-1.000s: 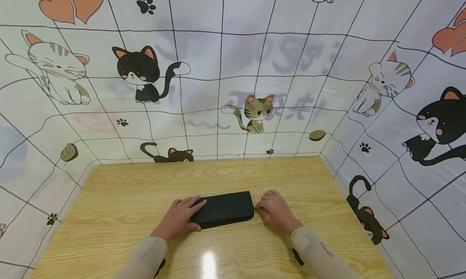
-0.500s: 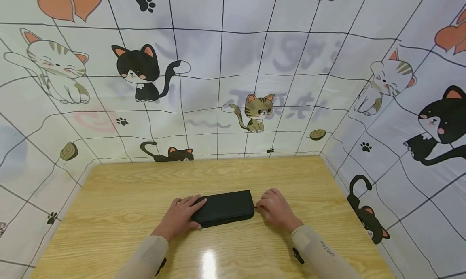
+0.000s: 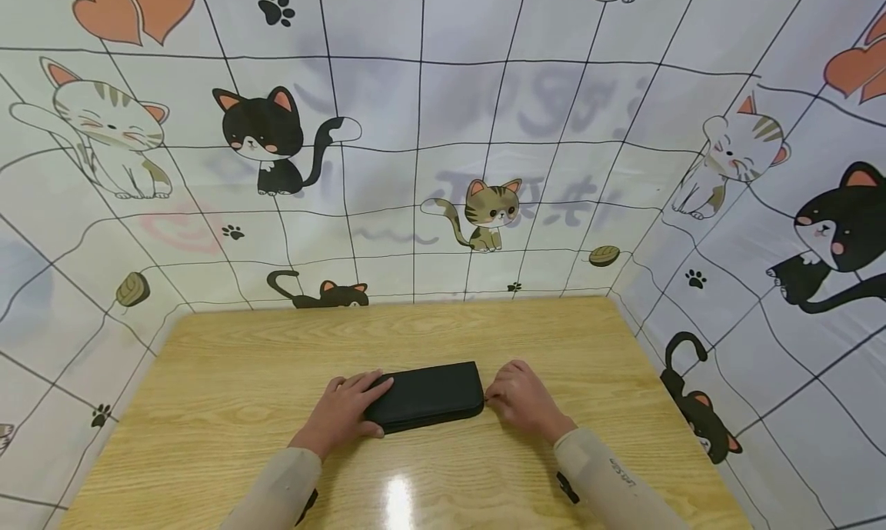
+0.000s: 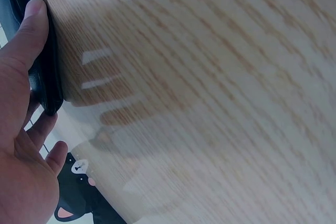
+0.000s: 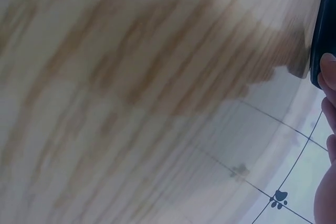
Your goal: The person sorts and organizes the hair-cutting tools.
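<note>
A black zip-around wallet (image 3: 432, 395) lies flat on the wooden table, its long side running left to right. My left hand (image 3: 341, 409) holds the wallet's left end, with fingers over the top and the thumb along the near edge. In the left wrist view, the thumb (image 4: 32, 30) presses against the wallet's dark side (image 4: 51, 72). At the right end, my right hand (image 3: 522, 399) pinches the small zipper pull, which the fingertips mostly hide. The right wrist view catches only some fingers (image 5: 329, 72) beside the wallet's edge (image 5: 321, 30).
The wooden table (image 3: 277, 345) has a glossy top that reflects light near its front. White cloth walls (image 3: 388, 168) printed with cats and grid lines enclose the back and both sides.
</note>
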{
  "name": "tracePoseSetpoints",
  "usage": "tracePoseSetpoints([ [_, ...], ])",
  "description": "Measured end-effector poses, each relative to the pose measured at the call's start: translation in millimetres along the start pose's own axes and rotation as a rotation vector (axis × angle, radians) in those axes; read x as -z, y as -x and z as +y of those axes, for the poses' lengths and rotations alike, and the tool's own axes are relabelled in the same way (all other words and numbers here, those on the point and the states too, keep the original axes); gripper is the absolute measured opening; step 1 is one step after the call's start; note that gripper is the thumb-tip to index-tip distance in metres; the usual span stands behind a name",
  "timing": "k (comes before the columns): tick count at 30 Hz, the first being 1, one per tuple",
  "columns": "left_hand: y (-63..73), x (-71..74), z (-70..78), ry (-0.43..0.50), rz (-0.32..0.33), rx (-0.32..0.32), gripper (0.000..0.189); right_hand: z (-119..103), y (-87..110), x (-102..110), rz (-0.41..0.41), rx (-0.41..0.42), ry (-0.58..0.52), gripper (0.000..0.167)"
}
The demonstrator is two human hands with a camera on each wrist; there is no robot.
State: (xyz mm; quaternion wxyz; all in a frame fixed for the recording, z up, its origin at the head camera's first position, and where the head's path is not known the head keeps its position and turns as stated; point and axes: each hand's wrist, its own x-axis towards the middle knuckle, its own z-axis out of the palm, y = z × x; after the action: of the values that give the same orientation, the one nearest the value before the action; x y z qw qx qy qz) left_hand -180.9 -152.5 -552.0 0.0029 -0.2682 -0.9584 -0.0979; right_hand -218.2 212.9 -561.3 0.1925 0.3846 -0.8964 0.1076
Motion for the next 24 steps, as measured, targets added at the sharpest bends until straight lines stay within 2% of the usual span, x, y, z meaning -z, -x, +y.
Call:
tracePoseSetpoints([
  [4, -0.4, 0.4, 0.4, 0.006, -0.004, 0.001, 0.084, -2, 0.7, 0, -0.015, -0.005, -0.003, 0.005],
  [11, 0.0, 0.8, 0.2, -0.001, 0.001, -0.003, 0.084, -10, 2.3, 3, -0.073, -0.072, -0.020, 0.005],
  [16, 0.6, 2.9, 1.1, 0.008, 0.004, -0.006, 0.084, -14, 4.6, -1, -0.052, -0.076, -0.012, 0.006],
  [24, -0.1, -0.2, -0.7, 0.002, 0.000, -0.001, 0.084, -27, 5.9, 0, -0.065, -0.093, -0.012, 0.005],
])
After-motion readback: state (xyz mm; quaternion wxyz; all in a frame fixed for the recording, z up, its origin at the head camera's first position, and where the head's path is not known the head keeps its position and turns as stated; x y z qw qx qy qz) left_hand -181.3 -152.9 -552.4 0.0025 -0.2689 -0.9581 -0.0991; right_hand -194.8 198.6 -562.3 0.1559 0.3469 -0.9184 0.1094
